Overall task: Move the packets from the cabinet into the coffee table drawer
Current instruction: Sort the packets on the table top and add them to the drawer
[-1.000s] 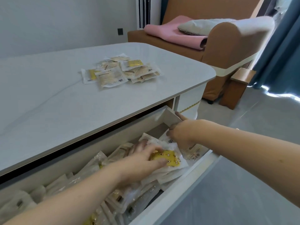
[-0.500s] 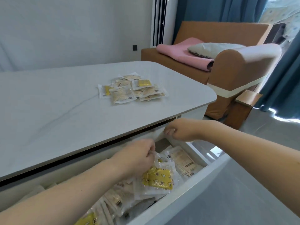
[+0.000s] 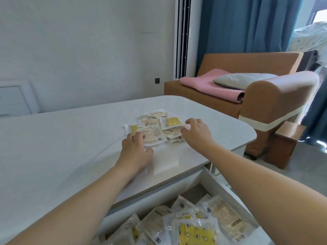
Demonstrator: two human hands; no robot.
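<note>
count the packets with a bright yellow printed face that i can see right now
3. One lies in the pile on the table top, one at that pile's left edge, and one in the open drawer. Others may be buried under the clear packets.

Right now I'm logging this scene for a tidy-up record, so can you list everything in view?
Pile of clear plastic packets: several, beige and yellow, on the tabletop between the hands.
Loose clear packets: many, beige and yellow, in the open drawer.
White coffee table: one, foreground.
White pulled-out drawer: one, below the table edge.
Brown sofa: one, right rear.
Pink folded blanket: one, on the sofa.
Grey cushion: one, on the blanket.
Blue curtain: right rear.
White cabinet: one, far left.
Left hand: at the pile's near edge.
Right hand: at the pile's right side.
</note>
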